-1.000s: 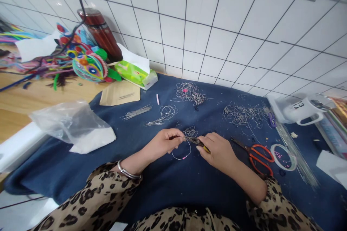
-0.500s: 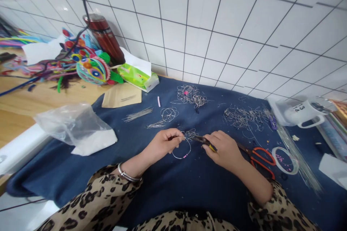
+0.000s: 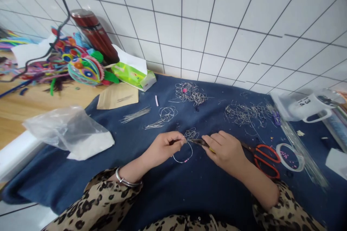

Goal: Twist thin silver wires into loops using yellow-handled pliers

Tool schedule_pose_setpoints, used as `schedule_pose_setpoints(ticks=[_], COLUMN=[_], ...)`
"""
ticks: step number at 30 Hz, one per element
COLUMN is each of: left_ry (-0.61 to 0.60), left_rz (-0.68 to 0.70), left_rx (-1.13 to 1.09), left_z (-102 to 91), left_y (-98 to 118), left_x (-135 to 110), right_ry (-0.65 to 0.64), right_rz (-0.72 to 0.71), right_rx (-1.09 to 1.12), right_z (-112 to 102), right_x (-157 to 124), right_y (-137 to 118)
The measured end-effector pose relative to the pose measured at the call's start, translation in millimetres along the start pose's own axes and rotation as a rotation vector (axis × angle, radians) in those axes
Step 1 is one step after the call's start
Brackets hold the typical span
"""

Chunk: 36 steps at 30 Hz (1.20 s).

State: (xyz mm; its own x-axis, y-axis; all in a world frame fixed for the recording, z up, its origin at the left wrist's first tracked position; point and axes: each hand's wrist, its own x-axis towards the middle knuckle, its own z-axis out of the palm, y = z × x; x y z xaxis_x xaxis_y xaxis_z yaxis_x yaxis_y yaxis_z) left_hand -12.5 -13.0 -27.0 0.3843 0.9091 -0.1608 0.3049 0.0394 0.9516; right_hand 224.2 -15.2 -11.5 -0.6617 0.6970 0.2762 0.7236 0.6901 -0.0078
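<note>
Between thumb and fingers my left hand (image 3: 166,147) pinches a thin wire loop (image 3: 179,161) that hangs down and carries a few pink beads (image 3: 186,160). My right hand (image 3: 226,151) is closed around pliers (image 3: 199,141) with dark jaws and a bit of yellow on the handle. The jaw tips meet the wire right beside my left fingertips; whether they grip it is too small to tell. Just behind the jaws lies a small tangle of wire (image 3: 192,133) on the dark blue cloth (image 3: 189,191).
Red-handled scissors (image 3: 267,160) and a round dish of pink beads (image 3: 290,157) lie to the right, near long straight wires (image 3: 306,155). Wire tangles (image 3: 245,113) and a coiled wire (image 3: 167,114) sit farther back. A plastic bag (image 3: 73,130) is left; a white mug (image 3: 311,106) stands right.
The pliers in my right hand have moved left, their tips now at the wire by my left fingers. The view has shifted slightly. My left hand still pinches the loop.
</note>
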Motion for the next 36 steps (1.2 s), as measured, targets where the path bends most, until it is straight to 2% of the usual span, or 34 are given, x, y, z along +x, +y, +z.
schedule_pose_setpoints(ticks=[9, 15, 24, 31, 36], left_ry=[-0.093, -0.095, -0.017, -0.025, -0.072], left_rz=[-0.023, -0.024, 0.015, 0.06, 0.066], left_rx=[-0.086, -0.145, -0.114, -0.022, -0.059], left_z=[3.4, 5.0, 5.0, 5.5, 7.5], left_y=[2, 1, 2, 1, -2], left_x=[-1, -1, -3, -3, -2], right_ry=[0.003, -0.022, 0.009, 0.017, -0.016], right_rz=[-0.001, 0.008, 0.016, -0.011, -0.023], right_rx=[0.069, 0.146, 0.078, 0.028, -0.032], right_z=[-2, -5, -9, -10, -13], right_x=[2, 2, 0, -1, -1], right_y=[-5, -8, -4, -5, -13])
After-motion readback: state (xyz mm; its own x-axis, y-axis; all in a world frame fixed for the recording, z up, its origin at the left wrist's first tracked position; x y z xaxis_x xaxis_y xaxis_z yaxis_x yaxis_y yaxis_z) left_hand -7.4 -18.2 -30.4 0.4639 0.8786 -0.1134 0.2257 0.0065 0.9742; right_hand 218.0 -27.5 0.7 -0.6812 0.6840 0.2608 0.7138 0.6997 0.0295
